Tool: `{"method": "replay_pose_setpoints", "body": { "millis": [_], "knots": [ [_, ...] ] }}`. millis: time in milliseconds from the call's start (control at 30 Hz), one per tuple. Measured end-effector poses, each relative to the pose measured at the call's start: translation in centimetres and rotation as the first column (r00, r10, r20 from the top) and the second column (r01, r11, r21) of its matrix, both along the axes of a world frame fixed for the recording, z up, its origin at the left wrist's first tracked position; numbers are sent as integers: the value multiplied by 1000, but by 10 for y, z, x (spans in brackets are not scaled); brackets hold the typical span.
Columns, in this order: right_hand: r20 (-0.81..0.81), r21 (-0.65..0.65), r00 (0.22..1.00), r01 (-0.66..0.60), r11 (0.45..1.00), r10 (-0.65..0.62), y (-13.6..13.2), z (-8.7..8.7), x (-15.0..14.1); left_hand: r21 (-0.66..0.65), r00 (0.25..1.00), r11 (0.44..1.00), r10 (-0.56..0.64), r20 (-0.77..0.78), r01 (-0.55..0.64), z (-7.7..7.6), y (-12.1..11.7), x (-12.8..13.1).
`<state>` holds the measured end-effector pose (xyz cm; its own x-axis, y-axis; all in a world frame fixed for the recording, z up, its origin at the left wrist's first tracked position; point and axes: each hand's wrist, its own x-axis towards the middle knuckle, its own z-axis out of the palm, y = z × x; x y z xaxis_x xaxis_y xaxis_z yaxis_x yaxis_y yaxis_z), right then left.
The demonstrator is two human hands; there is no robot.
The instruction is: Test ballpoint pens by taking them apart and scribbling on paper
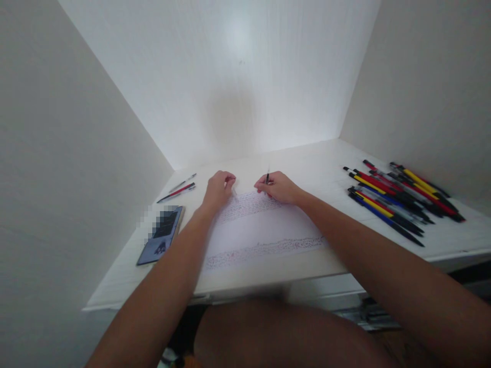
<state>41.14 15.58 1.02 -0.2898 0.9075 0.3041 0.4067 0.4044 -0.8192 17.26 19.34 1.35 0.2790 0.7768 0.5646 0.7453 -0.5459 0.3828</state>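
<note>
Black-and-clear pen (267, 179), pinched in right hand (279, 187) at twelve o'clock on white paper (263, 227), seems mid-writing, next needing steadiness; left hand (220, 188) grip unclear.

Two bare arms reaching forward, converging toward centre of view. Left forearm (169, 276) rising from lower left, slanting rightward; left hand (219, 188) raised on its side, fingers bent inward toward thumb, exact grip too blurred to tell. Right forearm (368, 255) crossing from lower right, slanting leftward; right hand (279, 187) with thumb and index finger pinched together. Hands apart, roughly level, thumb sides facing. Thighs (276, 332) below, between forearms, blurred.
</note>
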Motion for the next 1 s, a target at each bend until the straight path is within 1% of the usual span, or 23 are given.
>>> {"method": "replay_pose_setpoints", "body": {
  "millis": [200,400,567,800,1000],
  "knots": [
    [35,52,999,9,999,-11,0,1,-1,-12,993,998,-67,-93,66,-17,6,11],
    [34,62,999,-11,998,9,0,1,1,-17,980,993,-114,-165,113,-23,4,19],
    [41,30,999,-11,999,10,0,0,1,-53,974,996,-83,-213,73,-23,1,23],
    [81,22,996,-40,999,38,0,0,1,-48,947,995,-97,-306,86,-15,-9,28],
    [106,-45,994,-27,999,32,-4,3,0,-27,961,996,-91,-263,87,-13,-11,28]
  ]
}}
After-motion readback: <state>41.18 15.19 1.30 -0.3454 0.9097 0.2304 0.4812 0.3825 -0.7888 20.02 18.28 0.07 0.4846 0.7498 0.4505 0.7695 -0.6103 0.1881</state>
